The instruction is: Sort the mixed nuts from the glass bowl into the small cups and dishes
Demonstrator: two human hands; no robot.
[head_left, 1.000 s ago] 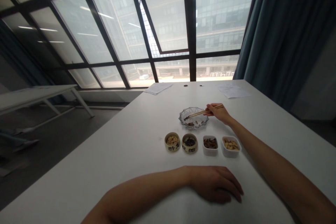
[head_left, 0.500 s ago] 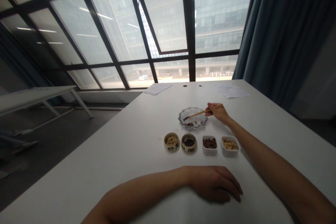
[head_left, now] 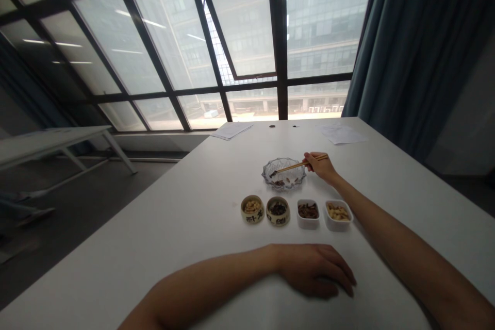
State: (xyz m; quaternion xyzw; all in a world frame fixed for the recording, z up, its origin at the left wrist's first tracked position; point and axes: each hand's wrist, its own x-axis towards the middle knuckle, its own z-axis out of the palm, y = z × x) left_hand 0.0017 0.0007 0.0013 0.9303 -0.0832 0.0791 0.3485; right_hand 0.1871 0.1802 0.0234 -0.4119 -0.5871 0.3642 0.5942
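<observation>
On the tabletop (head_left: 193, 232), a glass bowl (head_left: 300, 179) sits at roughly eleven o'clock from the left hand (head_left: 309, 267), fingers loosely spread, while at the bowl's three the right hand (head_left: 320, 166), fingers closed around chopsticks (head_left: 292, 166), works their tips by dark bits (head_left: 273, 174), seemingly mid-pick or mid-release, the next move wanting steadiness.

2 tan chopsticks (head_left: 293, 167), slanted; tips inside clear glass bowl (head_left: 293, 174)
</observation>
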